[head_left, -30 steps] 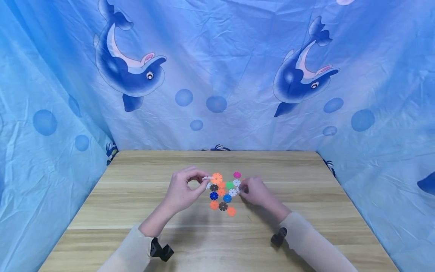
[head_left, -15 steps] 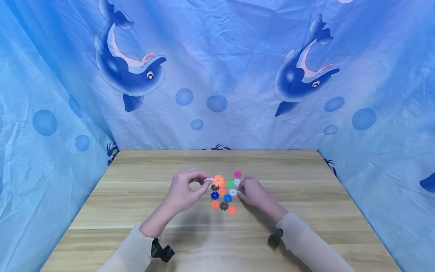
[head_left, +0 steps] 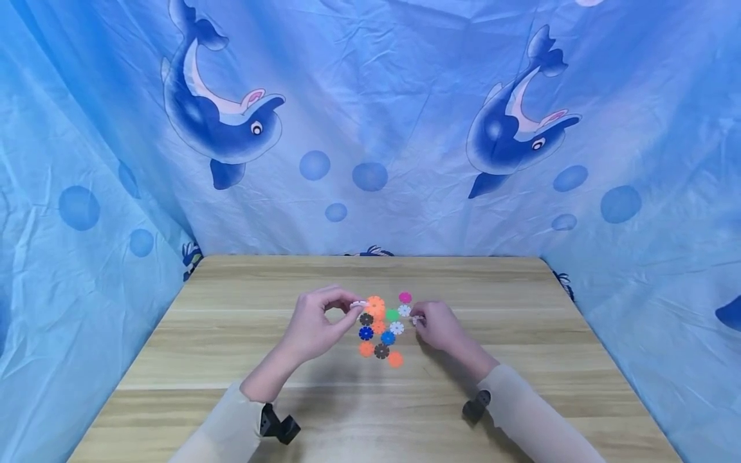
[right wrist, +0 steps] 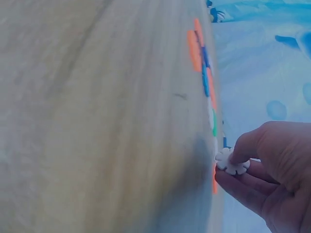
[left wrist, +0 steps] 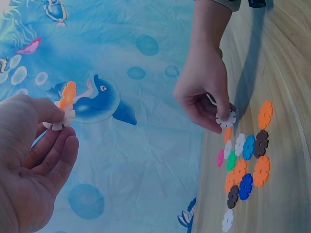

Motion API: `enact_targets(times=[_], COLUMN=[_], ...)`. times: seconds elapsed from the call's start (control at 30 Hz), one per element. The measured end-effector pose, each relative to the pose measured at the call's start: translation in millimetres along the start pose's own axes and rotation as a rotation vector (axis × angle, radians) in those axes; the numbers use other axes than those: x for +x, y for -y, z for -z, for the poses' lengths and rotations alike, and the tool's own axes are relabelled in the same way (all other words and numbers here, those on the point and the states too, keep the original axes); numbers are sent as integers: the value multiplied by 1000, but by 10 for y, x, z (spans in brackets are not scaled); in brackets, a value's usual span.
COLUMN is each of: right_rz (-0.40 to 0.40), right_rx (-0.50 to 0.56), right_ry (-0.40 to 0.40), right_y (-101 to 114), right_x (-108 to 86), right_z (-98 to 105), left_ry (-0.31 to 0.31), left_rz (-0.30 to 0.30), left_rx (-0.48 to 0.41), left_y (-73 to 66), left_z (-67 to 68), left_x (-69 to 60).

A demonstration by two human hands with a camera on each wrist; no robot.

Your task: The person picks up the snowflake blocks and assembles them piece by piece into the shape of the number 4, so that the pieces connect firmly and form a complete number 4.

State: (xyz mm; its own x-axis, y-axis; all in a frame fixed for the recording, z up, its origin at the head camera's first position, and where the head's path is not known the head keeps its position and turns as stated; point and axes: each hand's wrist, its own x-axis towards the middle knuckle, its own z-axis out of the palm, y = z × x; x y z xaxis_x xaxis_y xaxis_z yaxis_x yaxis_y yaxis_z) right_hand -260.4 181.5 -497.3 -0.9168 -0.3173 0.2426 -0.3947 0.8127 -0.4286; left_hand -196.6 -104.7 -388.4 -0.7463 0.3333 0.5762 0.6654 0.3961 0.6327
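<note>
My left hand [head_left: 315,326] is raised above the table and pinches a white snowflake disc [left wrist: 61,119] between thumb and fingers. An orange snowflake disc [left wrist: 68,94] is joined edge-on to that white one. In the right hand [head_left: 438,326], thumb and fingertips pinch another white snowflake disc [right wrist: 231,162], close above the tabletop. Between and below the hands lie several loose discs, among them a pink disc [head_left: 405,298], a green disc [head_left: 392,315], a dark blue disc [head_left: 366,333] and a brown disc [head_left: 381,351]. An orange disc [left wrist: 228,134] lies just under the right fingers.
The wooden table [head_left: 231,360] has a patterned blue curtain [head_left: 370,116] behind it and at both sides. Black wrist cameras sit at the left cuff [head_left: 280,424] and the right cuff [head_left: 476,407].
My right hand shifted slightly left, then back right, with a white disc now showing in its fingers. The left hand and its joined discs have moved slightly right.
</note>
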Motion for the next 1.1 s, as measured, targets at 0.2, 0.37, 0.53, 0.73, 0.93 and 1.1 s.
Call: enact_targets(times=[0.2,0.37,0.53,0.73,0.93,1.1], right_rz=[-64,-54,11,159,277,303], right_rx=[198,464,666,724,750,798], right_ry=[-64,-173,-276,-357,-380,-367], right_y=[21,225,463,713,847,857], right_x=[-20,-31,-62,-155,-192,-192], right_z=[269,573,727,830,848,825], left_ry=[-15,-42,-47,-37,-38,-29], left_rz=[-28,-35,-42,-36,-36,-42], left_rx=[-24,-33,-33,-68,-69,-58], left_y=[0,11,26,2,-13,-25], left_z=[-28,-22,-29,-53,-89,-124], left_x=[63,75,82,126,141,150])
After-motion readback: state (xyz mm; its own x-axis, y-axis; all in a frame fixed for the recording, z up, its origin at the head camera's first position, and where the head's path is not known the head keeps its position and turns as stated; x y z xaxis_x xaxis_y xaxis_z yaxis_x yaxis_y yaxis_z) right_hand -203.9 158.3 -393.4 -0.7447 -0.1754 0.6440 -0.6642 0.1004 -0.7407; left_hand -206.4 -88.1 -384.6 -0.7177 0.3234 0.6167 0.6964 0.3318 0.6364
